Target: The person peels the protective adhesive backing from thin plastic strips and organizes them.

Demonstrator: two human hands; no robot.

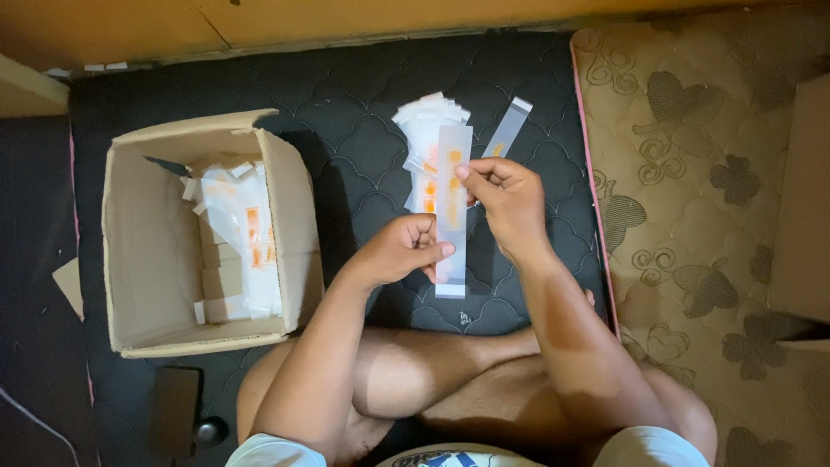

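I hold a long narrow clear plastic sleeve (453, 216) with small orange pieces inside, upright over the dark quilted mat (363, 147). My left hand (402, 249) pinches its lower part. My right hand (508, 203) grips its upper middle from the right. Just behind it lies a fanned pile of similar white sleeves (425, 130), and one single sleeve (508, 126) lies to the pile's right.
An open cardboard box (147, 251) at the left holds more packed sleeves (246, 242). A patterned beige mattress (709, 199) lies to the right, with another cardboard box (800, 199) at its edge. A dark phone (173, 411) rests near my left knee. My legs are crossed below.
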